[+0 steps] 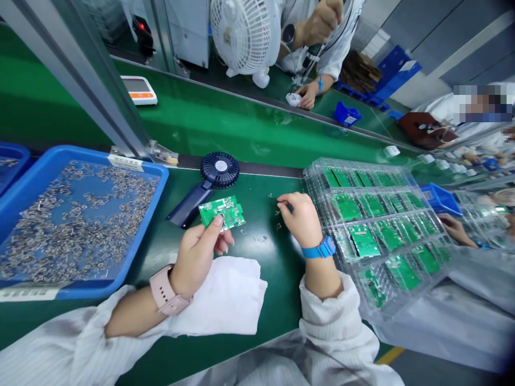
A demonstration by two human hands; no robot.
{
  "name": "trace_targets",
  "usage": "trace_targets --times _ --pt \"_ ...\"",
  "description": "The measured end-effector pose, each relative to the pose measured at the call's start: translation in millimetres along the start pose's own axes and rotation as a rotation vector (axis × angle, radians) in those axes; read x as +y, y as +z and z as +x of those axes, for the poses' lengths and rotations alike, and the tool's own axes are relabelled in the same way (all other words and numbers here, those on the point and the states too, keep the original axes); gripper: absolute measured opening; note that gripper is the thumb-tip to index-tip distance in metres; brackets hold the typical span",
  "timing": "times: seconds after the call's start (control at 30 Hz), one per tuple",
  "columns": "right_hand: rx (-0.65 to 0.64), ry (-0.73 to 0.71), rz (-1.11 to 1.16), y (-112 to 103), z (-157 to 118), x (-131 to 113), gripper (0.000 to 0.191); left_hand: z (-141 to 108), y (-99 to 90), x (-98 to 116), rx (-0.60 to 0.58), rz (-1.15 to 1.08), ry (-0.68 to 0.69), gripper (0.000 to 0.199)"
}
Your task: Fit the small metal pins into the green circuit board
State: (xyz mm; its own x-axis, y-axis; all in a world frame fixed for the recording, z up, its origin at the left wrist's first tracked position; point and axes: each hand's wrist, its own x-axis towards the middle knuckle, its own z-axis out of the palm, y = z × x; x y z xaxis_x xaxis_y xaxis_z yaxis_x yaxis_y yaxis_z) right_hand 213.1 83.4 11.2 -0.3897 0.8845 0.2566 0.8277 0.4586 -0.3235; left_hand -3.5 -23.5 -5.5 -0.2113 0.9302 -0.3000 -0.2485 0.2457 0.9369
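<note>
"What is being carried by the green bench (277,292)?"

"At the left, metal pieces (80,230) are being held in a blue tray (92,290). A handheld fan (220,166) and a white cloth (233,300) are being borne in the middle, and at the right green boards (364,240) are being kept in stacked clear trays (322,214)."

"And the room beyond?"

"A large white fan (245,35) is being seen beside a co-worker, by whose hand (308,96) a small white part (293,99) is being touched."

"Where is the circuit board (222,212) being held?"

"In the left hand (197,257), between thumb and fingers, near the handheld fan. The right hand (300,217) is being held near loose metal bits (279,225), thumb and forefinger close together; whether anything is being pinched cannot be told."

"What is being hidden?"

"Part of the circuit board is being covered by the left thumb. A white device (141,91) is being partly blocked by a metal post (88,75), and a second blue tray (24,153) is being cut off at the left edge. Things at the far right are being blurred."
</note>
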Motion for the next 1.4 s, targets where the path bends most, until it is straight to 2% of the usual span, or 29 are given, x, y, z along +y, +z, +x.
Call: trace_targets --times 0.13,0.3,0.37,0.63,0.83,0.93,1.0,1.17,1.3,1.4 --pt "-0.097 -0.063 0.036 0.6 -0.2 -7.8 0.013 0.7 -0.7 -1.8 0.007 -0.021 -0.007 0.046" --pt "-0.364 -0.118 0.141 -16.0 -4.5 -18.3 0.007 0.4 -0.2 -2.1 -0.005 -0.032 -0.009 0.046" --pt "-0.432 -0.124 0.148 -22.2 -7.3 -22.3 0.008 0.1 0.4 -1.2 -0.002 -0.020 -0.006 0.046" --pt "-0.533 -0.144 0.029 -20.3 -17.1 -31.7 0.023 -0.1 0.2 0.5 -0.010 0.032 0.006 0.046" --pt "-0.546 -0.178 0.055 -16.3 -14.3 -34.2 0.012 0.2 0.2 -0.4 -0.019 0.005 0.001 0.045" --pt "-0.531 -0.172 0.105 -16.4 -12.7 -38.8 0.010 0.6 -0.2 -1.6 -0.016 -0.005 -0.002 0.045" --pt "-0.495 -0.112 0.162 -17.7 -12.5 -40.9 0.010 0.5 -0.2 -1.9 -0.015 -0.010 -0.003 0.045" --pt "-0.325 -0.009 0.354 -23.4 -12.7 -41.9 0.010 -1.2 1.1 0.0 -0.019 0.021 -0.007 0.046" --pt "-0.140 -0.075 0.436 -24.6 -12.3 -47.6 0.012 -1.9 2.9 2.7 -0.033 0.079 0.017 0.045" --pt "-0.065 -0.170 0.476 -21.2 -13.1 -55.9 0.012 -1.9 3.3 3.8 -0.047 0.105 0.036 0.045"
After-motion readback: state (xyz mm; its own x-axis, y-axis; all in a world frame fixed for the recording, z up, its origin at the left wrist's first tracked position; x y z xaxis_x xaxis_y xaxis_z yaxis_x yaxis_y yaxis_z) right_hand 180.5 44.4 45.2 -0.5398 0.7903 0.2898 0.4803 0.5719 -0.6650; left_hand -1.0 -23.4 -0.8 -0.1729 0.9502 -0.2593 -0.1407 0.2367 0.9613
